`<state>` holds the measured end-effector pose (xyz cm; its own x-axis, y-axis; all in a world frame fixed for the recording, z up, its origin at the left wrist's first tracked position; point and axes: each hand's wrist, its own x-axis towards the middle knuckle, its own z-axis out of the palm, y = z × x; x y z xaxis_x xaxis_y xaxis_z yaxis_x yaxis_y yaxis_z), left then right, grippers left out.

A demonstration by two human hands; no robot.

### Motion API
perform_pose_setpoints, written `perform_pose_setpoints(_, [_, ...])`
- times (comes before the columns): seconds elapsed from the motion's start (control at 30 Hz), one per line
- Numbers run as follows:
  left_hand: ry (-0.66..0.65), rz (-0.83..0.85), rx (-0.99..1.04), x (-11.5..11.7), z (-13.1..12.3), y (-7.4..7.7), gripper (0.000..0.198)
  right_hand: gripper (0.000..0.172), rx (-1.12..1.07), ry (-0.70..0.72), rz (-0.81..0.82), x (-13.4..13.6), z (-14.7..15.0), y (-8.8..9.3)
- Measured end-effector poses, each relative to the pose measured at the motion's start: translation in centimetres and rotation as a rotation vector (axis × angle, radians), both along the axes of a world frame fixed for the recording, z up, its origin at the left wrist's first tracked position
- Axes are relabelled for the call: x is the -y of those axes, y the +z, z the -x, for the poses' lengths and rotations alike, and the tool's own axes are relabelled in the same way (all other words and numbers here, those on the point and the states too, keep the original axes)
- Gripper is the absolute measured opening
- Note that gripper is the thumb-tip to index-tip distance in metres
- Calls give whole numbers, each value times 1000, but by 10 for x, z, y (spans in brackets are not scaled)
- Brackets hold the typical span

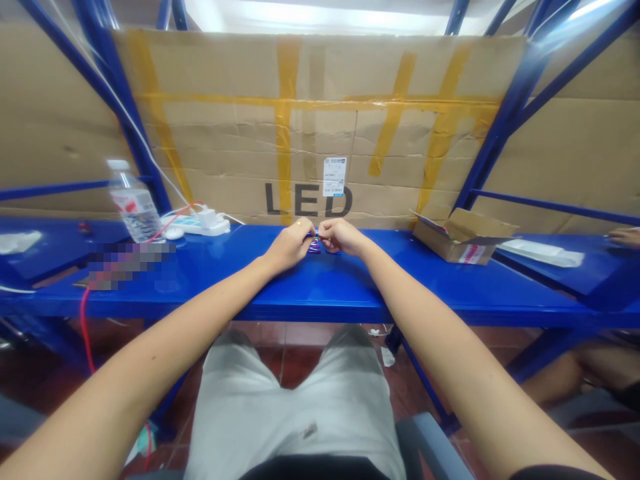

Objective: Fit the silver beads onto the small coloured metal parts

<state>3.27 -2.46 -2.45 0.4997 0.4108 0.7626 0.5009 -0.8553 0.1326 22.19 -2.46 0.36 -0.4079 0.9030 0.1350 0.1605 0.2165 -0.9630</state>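
Observation:
Both my arms reach out over a blue metal shelf [320, 287]. My left hand [290, 243] and my right hand [339, 237] meet at the middle of it, fingers curled and pinched together. Between the fingertips sits a small cluster of purple and pink pieces [315, 247], too small to name. Both hands touch that cluster, which rests on or just above the shelf surface.
A plastic water bottle [134, 203] stands at the left, beside a white power strip with charger [200, 221] and a red cable. An open cardboard box [463, 237] lies at the right. A taped cardboard sheet marked LED forms the back wall. Another person's hand [625, 237] shows at far right.

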Motion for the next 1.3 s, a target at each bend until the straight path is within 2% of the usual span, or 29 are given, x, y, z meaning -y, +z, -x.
perform_pose_setpoints(0.07, [10, 37, 17, 0, 1, 0, 4, 11, 82, -40, -154, -2, 0, -1])
perform_pose_setpoints(0.23, [72, 47, 86, -8, -1, -2, 14, 14, 260, -127, -583, -8, -1, -4])
perform_pose_setpoints(0.3, [86, 62, 80, -11, -1, -4, 17, 15, 317, -148, -694, -10, -2, -5])
perform_pose_setpoints(0.5, [153, 178, -54, -7, 7, -2, 11, 15, 417, -133, -778, -7, -1, -6])
perform_pose_setpoints(0.57, [126, 176, -67, -5, 9, -1, 7, 16, 414, -115, -781, -6, 0, -6])
perform_pose_setpoints(0.67, [50, 129, -116, -4, 11, 0, 6, 18, 392, -94, -719, -6, 2, -6])
perform_pose_setpoints(0.77, [53, 79, -169, -2, 9, 1, 6, 18, 347, -78, -528, -6, 3, -8])
perform_pose_setpoints(0.83, [76, 84, -156, 0, 7, 1, 6, 17, 299, -95, -431, -5, 4, -8])
perform_pose_setpoints(1.0, [56, 60, -88, -3, 4, 1, 12, 15, 212, -154, -361, -1, 8, -5])
perform_pose_setpoints(1.1, [1, -25, -49, -7, 4, 0, 13, 15, 99, -149, -193, 2, 9, -3])
perform_pose_setpoints(1.3, [-78, -150, -38, -5, 4, 1, 19, 16, -143, 47, 205, 2, 2, 2])
